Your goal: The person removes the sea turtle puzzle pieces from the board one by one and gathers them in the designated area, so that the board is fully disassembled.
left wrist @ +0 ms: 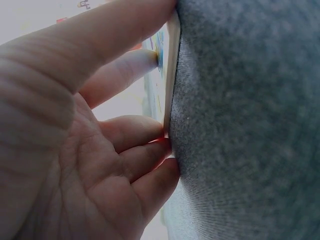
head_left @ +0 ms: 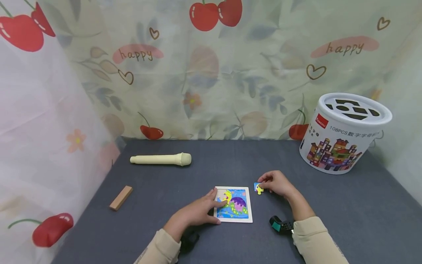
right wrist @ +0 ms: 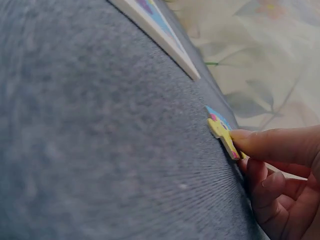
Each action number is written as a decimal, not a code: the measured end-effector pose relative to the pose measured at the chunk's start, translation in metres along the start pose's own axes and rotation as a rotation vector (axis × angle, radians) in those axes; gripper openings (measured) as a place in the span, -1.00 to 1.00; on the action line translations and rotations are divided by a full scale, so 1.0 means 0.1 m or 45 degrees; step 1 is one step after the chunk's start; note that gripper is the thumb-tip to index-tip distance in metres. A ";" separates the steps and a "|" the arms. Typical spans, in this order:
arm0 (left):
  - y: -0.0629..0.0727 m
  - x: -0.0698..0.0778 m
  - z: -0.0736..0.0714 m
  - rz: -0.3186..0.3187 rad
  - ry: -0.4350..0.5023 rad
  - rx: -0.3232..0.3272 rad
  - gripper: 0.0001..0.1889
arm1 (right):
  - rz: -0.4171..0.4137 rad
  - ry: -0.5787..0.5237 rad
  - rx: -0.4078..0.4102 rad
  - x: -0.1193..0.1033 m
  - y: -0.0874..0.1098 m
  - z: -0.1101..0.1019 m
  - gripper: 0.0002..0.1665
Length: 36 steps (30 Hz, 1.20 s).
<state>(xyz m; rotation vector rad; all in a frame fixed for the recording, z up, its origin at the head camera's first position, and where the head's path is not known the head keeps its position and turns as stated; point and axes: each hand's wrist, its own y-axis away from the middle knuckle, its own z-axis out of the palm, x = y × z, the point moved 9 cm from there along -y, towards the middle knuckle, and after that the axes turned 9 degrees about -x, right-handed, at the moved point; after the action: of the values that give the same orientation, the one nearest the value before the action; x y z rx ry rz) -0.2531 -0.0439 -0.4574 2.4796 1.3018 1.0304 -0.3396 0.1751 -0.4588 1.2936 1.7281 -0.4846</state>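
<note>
My left hand holds the left side of a square jigsaw puzzle board, with a white border and a bright picture in yellow, purple and blue. One finger lies on the picture; thumb and other fingers meet the border, as the left wrist view shows. A bare pale patch shows at the picture's upper left. To the right of the board, my right hand pinches a yellow and blue puzzle piece between thumb and fingers. The piece is apart from the board and close to the tabletop.
A cream toy microphone lies at the back left, with a wooden block nearer the left edge. At the back right stands a white tub with a holed lid. A patterned cloth hangs behind the dark table.
</note>
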 end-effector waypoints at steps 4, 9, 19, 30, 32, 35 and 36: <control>-0.01 0.01 0.00 0.010 -0.008 0.009 -0.35 | 0.003 0.005 0.017 0.01 0.00 0.00 -0.82; -0.03 0.01 0.01 0.008 -0.024 0.015 -0.35 | -0.003 0.002 0.045 0.02 0.00 -0.01 -0.80; -0.05 0.07 -0.06 -0.005 -0.093 0.037 -0.35 | -0.181 0.157 -0.038 -0.35 -0.06 0.20 -0.81; -0.12 0.17 -0.05 -0.045 -0.117 0.027 -0.27 | -0.226 0.294 -0.223 -0.66 -0.18 0.61 -0.79; -0.13 0.16 -0.03 -0.055 -0.107 0.017 -0.25 | -0.226 0.291 -0.257 -0.68 -0.19 0.66 -0.78; -0.14 0.16 -0.02 -0.051 -0.107 0.013 -0.26 | -0.220 0.278 -0.281 -0.70 -0.20 0.72 -0.80; -0.14 0.16 -0.01 -0.049 -0.108 0.011 -0.27 | -0.221 0.275 -0.281 -0.70 -0.21 0.73 -0.81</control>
<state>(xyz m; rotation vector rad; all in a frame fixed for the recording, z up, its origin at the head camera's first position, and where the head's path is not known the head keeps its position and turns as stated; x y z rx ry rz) -0.2571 -0.0234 -0.4545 2.4658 1.3258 0.9027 -0.3240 0.0742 -0.4424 1.0744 2.0228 -0.2489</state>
